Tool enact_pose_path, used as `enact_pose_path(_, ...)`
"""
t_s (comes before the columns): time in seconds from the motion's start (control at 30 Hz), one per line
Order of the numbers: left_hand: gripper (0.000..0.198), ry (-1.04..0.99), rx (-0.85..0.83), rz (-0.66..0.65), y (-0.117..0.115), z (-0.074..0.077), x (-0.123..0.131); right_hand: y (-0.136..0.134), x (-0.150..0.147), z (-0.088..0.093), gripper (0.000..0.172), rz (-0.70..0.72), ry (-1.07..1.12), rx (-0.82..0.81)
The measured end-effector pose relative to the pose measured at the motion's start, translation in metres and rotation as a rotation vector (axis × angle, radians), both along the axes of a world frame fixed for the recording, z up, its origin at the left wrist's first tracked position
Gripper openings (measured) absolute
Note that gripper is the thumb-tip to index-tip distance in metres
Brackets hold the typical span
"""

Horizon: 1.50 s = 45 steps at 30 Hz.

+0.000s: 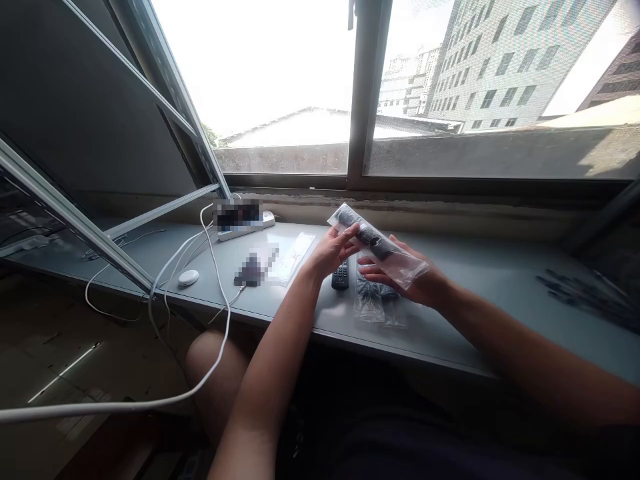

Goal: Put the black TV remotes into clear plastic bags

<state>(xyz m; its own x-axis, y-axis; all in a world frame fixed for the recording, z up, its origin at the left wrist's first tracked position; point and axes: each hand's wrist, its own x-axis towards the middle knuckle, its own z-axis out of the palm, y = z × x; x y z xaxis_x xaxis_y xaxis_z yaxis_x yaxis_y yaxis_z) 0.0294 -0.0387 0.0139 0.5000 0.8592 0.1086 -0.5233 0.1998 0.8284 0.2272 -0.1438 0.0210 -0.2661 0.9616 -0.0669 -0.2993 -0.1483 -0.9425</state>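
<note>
Both my hands hold a long clear plastic bag [400, 267] with a black remote control [367, 237] inside it, a little above the grey desk [470, 313]. My left hand [331, 252] pinches the bag's far left end, fingers closed on it. My right hand [417, 277] supports the bag from below at its near right end, fingers curled under it. Beneath the hands another black remote [341, 275] lies bare on the desk, beside more clear bags [376, 301] with dark things in them.
An empty clear bag [295, 257] lies left of my hands. Further left are a blurred dark object [253, 268], a white power strip [245, 223], white cables [220, 280] and a small white oval device [189, 277]. Dark thin items [583, 293] lie at the right. Window frame behind.
</note>
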Motion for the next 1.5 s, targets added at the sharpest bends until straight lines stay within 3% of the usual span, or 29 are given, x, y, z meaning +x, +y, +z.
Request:
enact_pose_path(0.13, 0.037, 0.026, 0.025, -0.026, -0.003, 0.003, -0.002, -0.002, 0.004, 0.003, 0.067, 0.066, -0.035, -0.019)
enact_pose_path(0.37, 0.047, -0.018, 0.033, 0.034, -0.006, 0.008, -0.003, 0.000, 0.007, -0.004, 0.048, 0.076, -0.045, 0.030)
enact_pose_path(0.5, 0.047, 0.003, 0.081, 0.003, -0.008, 0.009, -0.003, 0.000, 0.009, -0.001, 0.038, 0.104, -0.063, 0.093)
enact_pose_path(0.73, 0.051, 0.037, 0.140, -0.072, -0.010, 0.008, -0.004, -0.001, 0.015, 0.005, 0.051, 0.070, -0.106, 0.119)
enact_pose_path(0.8, 0.056, 0.029, 0.136, -0.087, -0.010, 0.007, -0.005, 0.000, 0.016, 0.006, 0.045, 0.071, -0.124, 0.133)
enact_pose_path(0.87, 0.071, 0.001, 0.110, -0.042, -0.008, 0.006, -0.004, 0.001, 0.021, 0.009, 0.040, 0.030, -0.137, 0.123)
enact_pose_path(0.93, 0.087, -0.011, 0.062, 0.081, -0.003, 0.003, -0.003, 0.000, 0.030, 0.014, 0.067, -0.061, -0.189, 0.097)
enact_pose_path(1.0, 0.092, 0.021, 0.008, 0.229, 0.004, 0.000, -0.003, -0.003, 0.044, 0.019, 0.075, -0.183, -0.291, 0.116)
enact_pose_path(1.17, 0.080, 0.227, 0.060, 0.478, 0.019, -0.009, -0.005, -0.022, 0.093, 0.021, 0.087, -0.456, -0.875, 0.210)
enact_pose_path(1.3, 0.052, 0.410, 0.267, 0.558, 0.018, -0.011, -0.006, -0.031, 0.118, 0.007, 0.087, -0.369, -1.052, 0.132)
enact_pose_path(1.4, 0.026, 0.566, 0.409, 0.581, 0.014, -0.012, -0.006, -0.028, 0.121, -0.008, 0.089, -0.341, -1.148, 0.120)
enact_pose_path(1.5, 0.019, 0.760, 0.505, 0.573, 0.012, -0.018, -0.005, -0.022, 0.115, -0.020, 0.096, -0.288, -1.243, 0.155)
